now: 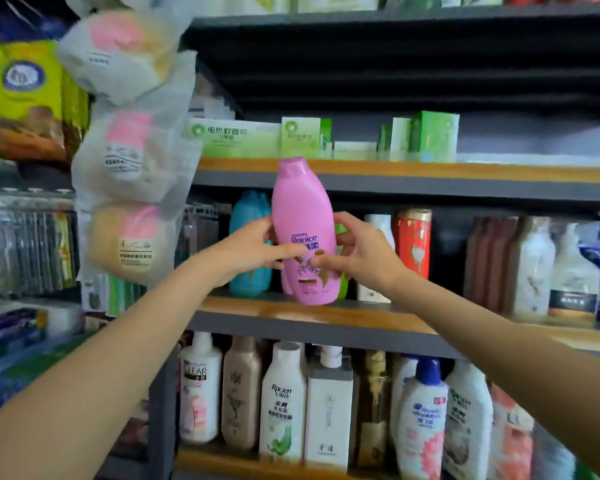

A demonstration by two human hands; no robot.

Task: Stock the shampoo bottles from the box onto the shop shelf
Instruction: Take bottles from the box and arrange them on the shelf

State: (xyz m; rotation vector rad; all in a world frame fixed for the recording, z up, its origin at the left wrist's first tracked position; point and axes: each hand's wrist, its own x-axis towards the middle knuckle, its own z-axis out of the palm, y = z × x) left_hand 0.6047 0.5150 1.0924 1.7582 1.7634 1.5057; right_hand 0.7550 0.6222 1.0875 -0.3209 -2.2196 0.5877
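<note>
Pink shampoo bottle (pixel 303 233) gripped upright, fingers of both hands curled round it.

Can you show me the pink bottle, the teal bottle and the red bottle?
pink bottle (pixel 300 209): head view, upper body.
teal bottle (pixel 248 213): head view, upper body.
red bottle (pixel 413 237): head view, front.

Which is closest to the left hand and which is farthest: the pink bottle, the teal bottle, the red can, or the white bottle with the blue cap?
From the left hand:
1. Pink bottle, held in it.
2. Teal bottle, just behind it on the same shelf.
3. Red can, to the right, past the right hand.
4. White bottle with the blue cap, one shelf down, lower right.
</note>
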